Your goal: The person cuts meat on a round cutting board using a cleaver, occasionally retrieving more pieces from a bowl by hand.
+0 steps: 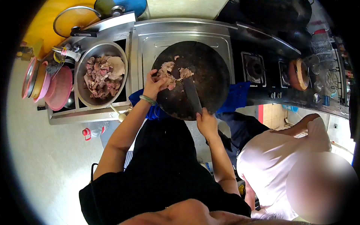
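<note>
A round dark chopping board (212, 78) lies on the steel counter. On its left half rests a chunk of pale meat (166, 70), and my left hand (154, 86), with a bangle at the wrist, has its fingers closed on the near side of it. My right hand (207, 123) grips a cleaver (192, 96) by the handle at the board's near edge. The blade points away from me, its far end at a smaller meat piece (185, 73) right of the chunk. Small scraps are scattered on the board.
Left of the board, a steel basin (79, 90) holds many chopped meat pieces. Pink colanders (60, 88) stand farther left. A glass lid (77, 21) leans behind. To the right are a gas burner (255, 69) and a clay pot (299, 74). Another person (270, 161) is close on my right.
</note>
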`<state>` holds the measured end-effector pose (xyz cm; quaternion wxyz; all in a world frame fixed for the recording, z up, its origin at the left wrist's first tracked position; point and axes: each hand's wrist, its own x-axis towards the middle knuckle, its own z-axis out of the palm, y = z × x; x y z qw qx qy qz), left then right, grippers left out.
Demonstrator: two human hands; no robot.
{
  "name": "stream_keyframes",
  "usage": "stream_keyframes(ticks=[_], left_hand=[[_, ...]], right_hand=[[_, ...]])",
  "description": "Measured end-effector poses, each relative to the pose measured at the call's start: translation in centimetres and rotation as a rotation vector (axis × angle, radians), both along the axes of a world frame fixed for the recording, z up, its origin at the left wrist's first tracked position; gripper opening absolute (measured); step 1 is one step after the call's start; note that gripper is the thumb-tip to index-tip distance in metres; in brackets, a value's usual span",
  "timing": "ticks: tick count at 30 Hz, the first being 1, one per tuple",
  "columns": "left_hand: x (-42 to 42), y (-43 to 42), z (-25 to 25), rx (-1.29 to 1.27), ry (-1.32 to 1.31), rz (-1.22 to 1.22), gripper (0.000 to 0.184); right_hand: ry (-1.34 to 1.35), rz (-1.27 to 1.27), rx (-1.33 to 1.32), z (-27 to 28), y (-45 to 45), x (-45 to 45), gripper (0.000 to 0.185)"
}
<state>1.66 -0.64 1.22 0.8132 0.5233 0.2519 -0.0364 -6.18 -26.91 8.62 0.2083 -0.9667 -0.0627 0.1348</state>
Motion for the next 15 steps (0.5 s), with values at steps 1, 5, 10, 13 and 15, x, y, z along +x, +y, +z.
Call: stream_keyframes(ticks=[1,5,10,13,15], left_hand=[[-0.1,-0.1,0.0,0.012,-0.01,0.014,0.057],[-0.6,-0.5,-0.5,0.083,-0.051,0.039,0.063],[-1.7,-0.9,-1.1,0.082,-0.122,0.034,0.059],[-1.5,-0.4,-0.7,0.097,-0.109,0.046,0.054],[0.6,0.3,-0.5,0.161,-0.118,0.066,0.049]], right_hand=[[0.007,-0.001,-0.008,0.4,0.3,0.1,0.033],[0.064,0.037,-0.093,1.2,2.8,0.6,0.028],[0.058,0.085,-0.172,-1.4,6.6,3.7,0.024],[0.063,0.066,-0.184,-1.3,6.8,4.0,0.024],[0.097,0.057,-0.169,-0.9,5.2,2.5,0.025]])
